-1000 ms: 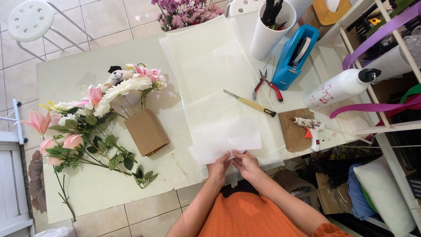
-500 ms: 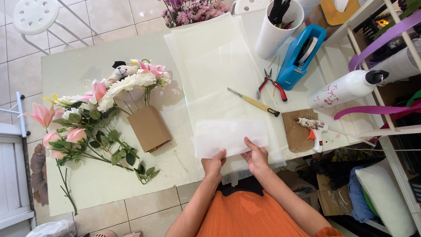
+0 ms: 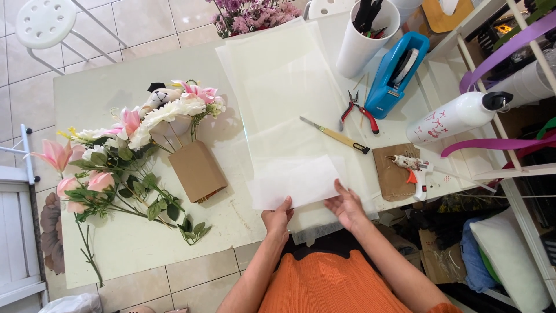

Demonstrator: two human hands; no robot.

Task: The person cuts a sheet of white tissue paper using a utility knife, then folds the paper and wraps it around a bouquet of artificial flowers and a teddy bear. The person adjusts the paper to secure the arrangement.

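Near edge, lower centre of frame: I see the left hand (image 3: 278, 219) pinching the bottom edge of a white tissue sheet (image 3: 295, 182), thumb on top, fingers narrow and closed on the paper. The right hand (image 3: 346, 206) lies just right of it, fingers spread fairly wide and flat on the sheet's lower right corner; I cannot tell whether it grips or only presses.

The tissue sheet sits centre frame, its bottom edge at the fingertips and close to the table's near edge, the rest lying over a stack of large cream wrapping sheets (image 3: 284, 81) that runs up toward the top of frame.

Open room: bare table (image 3: 133, 249) lower left of the hands; little on the right.

Left of the sheet, just apart: a brown paper bag (image 3: 197, 171), then artificial flowers (image 3: 116, 156) with leaves spreading to the left edge.

Right of the sheet: a craft knife (image 3: 336, 136), red-handled pliers (image 3: 359, 110), and a glue gun (image 3: 411, 165) on a brown pad.

Farther, upper right: a blue tape dispenser (image 3: 397, 72), a white tool cup (image 3: 362, 40), and a white spray bottle (image 3: 454, 116) lying at the shelf edge.
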